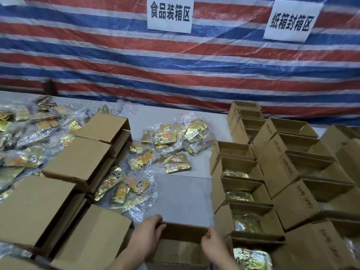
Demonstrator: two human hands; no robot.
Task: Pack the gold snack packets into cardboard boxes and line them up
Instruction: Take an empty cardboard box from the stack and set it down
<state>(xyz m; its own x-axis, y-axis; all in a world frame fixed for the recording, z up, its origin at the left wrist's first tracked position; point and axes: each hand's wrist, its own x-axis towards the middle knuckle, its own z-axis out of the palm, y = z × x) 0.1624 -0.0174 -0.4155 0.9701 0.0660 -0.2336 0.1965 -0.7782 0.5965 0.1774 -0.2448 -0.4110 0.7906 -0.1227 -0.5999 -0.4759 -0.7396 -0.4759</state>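
Both hands grip the far corners of the empty open box [181, 242] — left hand [149, 228], right hand [211, 243] — loose gold packets [169, 147] lie straight beyond, slightly nearer the left.

Striped tarp [116, 61], two paper signs [169, 13], seemingly grey table [185, 190].

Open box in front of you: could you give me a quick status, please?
Left hand and right hand grip open box far rim. Box empty. Gold snack packets loose on table beyond. Nothing blocking.
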